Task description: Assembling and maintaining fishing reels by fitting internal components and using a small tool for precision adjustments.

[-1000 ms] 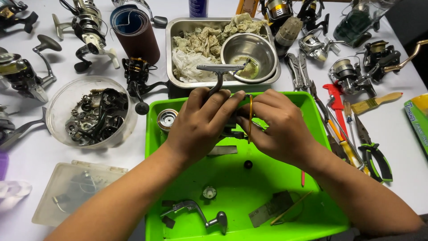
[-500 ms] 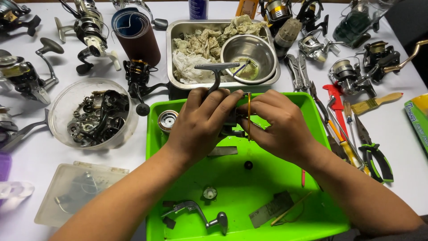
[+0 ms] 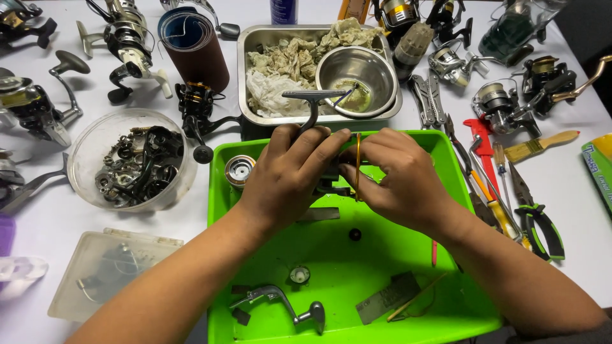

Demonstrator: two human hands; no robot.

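Note:
Both my hands meet over the far half of a bright green tray (image 3: 446, 299). My left hand (image 3: 287, 175) grips a dark fishing reel body (image 3: 329, 185), whose grey crank handle (image 3: 313, 102) sticks up past my fingers. My right hand (image 3: 398, 178) closes on the same reel from the right, with a thin gold ring-shaped part (image 3: 357, 167) standing upright between the hands. Most of the reel is hidden by my fingers. In the tray lie a silver spool (image 3: 240, 169), a small black knob (image 3: 355, 234), a small round part (image 3: 299, 274) and a loose grey crank arm (image 3: 280, 302).
A metal pan (image 3: 252, 95) with crumpled rags and a steel bowl (image 3: 357, 71) sits behind the tray. A clear bowl of reel parts (image 3: 131, 165) and a clear lidded box (image 3: 105, 274) lie left. Pliers, screwdrivers and a brush (image 3: 539, 146) lie right. Several reels ring the table.
My hands stay on the reel with only small finger shifts; the gold ring part sits slightly more upright between them. Nothing else has moved.

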